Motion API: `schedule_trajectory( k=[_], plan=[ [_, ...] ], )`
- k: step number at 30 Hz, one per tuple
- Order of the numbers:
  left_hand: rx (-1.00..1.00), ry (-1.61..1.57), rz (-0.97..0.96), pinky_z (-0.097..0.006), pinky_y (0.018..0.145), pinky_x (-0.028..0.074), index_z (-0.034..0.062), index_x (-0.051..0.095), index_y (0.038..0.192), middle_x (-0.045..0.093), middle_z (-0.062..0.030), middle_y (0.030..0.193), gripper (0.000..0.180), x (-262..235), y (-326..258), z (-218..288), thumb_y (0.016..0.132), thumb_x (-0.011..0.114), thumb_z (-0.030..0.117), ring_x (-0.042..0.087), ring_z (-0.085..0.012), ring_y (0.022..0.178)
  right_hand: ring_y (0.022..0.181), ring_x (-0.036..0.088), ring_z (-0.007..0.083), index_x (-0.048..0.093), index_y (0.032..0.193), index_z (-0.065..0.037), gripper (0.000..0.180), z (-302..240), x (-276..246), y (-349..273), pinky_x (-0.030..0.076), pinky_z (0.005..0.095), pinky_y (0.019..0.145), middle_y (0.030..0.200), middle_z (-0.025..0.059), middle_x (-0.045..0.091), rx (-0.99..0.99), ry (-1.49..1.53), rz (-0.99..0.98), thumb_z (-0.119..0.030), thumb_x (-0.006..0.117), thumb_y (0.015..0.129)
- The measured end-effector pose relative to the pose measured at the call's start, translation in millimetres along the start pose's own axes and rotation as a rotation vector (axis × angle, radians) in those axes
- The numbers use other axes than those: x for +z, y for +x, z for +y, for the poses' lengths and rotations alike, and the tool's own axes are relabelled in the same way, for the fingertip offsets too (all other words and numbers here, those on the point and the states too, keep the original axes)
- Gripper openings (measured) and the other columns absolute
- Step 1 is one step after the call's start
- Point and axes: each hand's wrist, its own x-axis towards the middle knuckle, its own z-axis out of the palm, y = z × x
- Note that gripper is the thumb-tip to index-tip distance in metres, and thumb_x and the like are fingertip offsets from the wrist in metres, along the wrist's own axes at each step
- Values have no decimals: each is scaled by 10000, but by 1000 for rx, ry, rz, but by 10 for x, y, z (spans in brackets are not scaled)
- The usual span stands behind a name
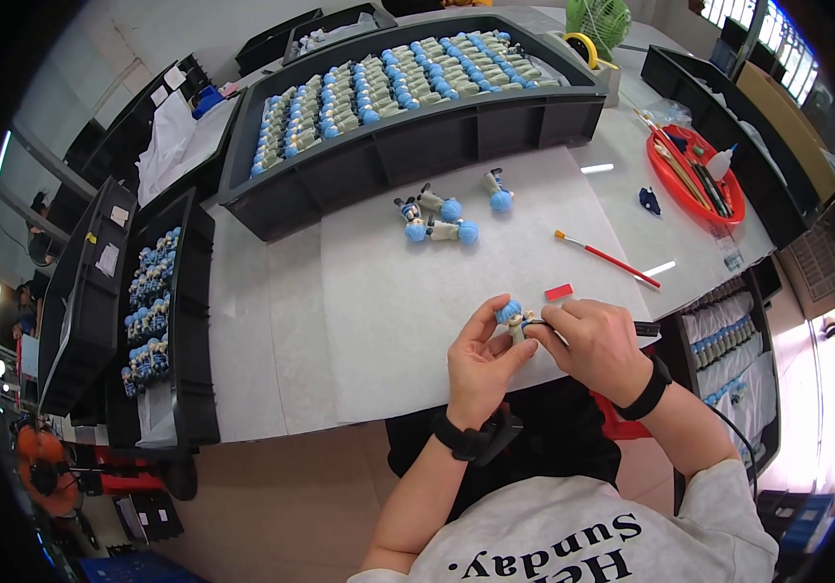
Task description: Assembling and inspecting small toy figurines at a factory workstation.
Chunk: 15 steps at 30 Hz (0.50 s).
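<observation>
My left hand is closed around a small figurine with blue hair and a pale body, held upright between thumb and fingers near the table's front edge. In my right hand is a slim black pen-like tool. Its back end sticks out past the knuckles, and its front end meets the figurine's side, where my fingers partly hide it. Just beyond my right hand lies a small red block. Farther off on the white sheet rest several more figurines, lying on their sides.
A red-handled paintbrush lies to the right, near a red tray of brushes and a bottle. A large dark crate of figurines spans the back. More figurine crates stand left and lower right. A green fan stands behind.
</observation>
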Motion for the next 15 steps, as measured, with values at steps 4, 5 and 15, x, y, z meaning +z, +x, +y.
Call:
schedule_trajectory(
  k=[4, 5, 15],
  plan=[
    [-3, -14, -2, -272, 790, 502, -9, 413, 1215, 516, -94, 1110, 546, 3, 0, 6, 718, 594, -143, 579, -179, 924, 504, 544, 214, 581, 727, -56, 148, 11, -9, -6, 411, 309, 435, 572, 47, 520, -18, -19, -21, -163, 680, 700],
    [-3, -15, -2, -272, 790, 502, -9, 413, 1215, 516, -94, 1110, 546, 2, -1, 4, 718, 594, -143, 579, -179, 924, 504, 544, 214, 581, 727, -56, 148, 11, -8, -3, 411, 309, 435, 572, 47, 520, -18, -20, -22, -163, 680, 700],
    [-37, -38, -28, -281, 782, 507, -13, 383, 1233, 522, -118, 1101, 555, -8, 5, 43, 731, 583, -136, 591, -216, 926, 551, 542, 220, 581, 761, -52, 156, 73, -198, 88, 420, 319, 478, 599, 54, 522, 58, 28, 11, -188, 651, 732]
  ],
)
